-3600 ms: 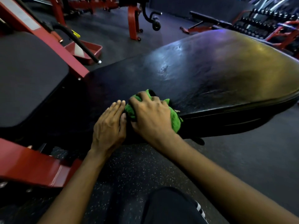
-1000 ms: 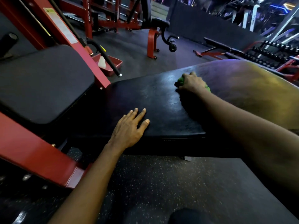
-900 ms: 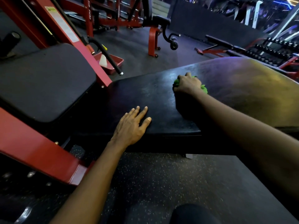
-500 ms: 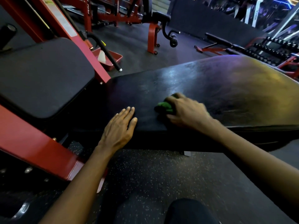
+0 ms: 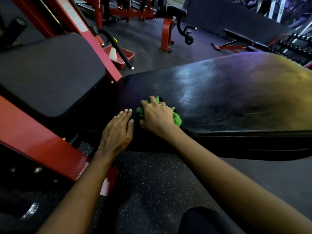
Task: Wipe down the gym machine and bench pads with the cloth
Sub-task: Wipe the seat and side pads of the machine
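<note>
The right hand (image 5: 156,117) grips a bunched green cloth (image 5: 177,119) on the black bench pad (image 5: 219,102), just beside the flat, straight-fingered left hand (image 5: 118,130).

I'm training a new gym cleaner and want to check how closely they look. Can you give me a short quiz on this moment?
1. True or false: the left hand rests open on the bench pad, holding nothing.
2. What grips the green cloth? A: left hand. B: right hand. C: both.
3. Fill in: the machine frame beside the pad is painted ___.

Key: 1 true; 2 B; 3 red.
</note>
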`<state>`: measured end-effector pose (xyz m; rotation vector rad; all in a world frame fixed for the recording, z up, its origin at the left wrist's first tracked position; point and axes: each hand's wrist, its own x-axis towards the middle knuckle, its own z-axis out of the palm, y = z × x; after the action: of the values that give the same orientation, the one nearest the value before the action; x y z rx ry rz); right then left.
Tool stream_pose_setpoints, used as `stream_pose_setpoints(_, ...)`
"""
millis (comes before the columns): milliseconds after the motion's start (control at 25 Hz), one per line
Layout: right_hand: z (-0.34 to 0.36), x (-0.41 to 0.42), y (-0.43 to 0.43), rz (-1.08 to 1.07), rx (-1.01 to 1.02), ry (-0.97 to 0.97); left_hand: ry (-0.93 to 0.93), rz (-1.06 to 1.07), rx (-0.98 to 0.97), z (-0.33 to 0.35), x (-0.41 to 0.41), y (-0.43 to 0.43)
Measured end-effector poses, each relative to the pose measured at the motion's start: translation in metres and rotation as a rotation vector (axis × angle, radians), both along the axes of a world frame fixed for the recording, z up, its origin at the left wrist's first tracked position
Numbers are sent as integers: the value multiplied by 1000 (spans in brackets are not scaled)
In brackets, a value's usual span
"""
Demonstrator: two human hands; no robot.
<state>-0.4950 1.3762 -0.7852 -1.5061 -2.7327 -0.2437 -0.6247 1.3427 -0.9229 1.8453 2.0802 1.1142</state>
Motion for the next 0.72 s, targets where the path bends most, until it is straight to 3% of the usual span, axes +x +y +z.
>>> stream_pose_setpoints(240, 14, 6, 38, -214, 14, 36, -72, 84, -82, -18, -26, -18)
stream_pose_setpoints(520, -26, -54, 15, 80, -50, -18, -81, 106, 13, -23, -25, -17)
stream_pose_setpoints(720, -26, -65, 83, -65, -26, 12, -89, 136, 37, -23, -22, -16)
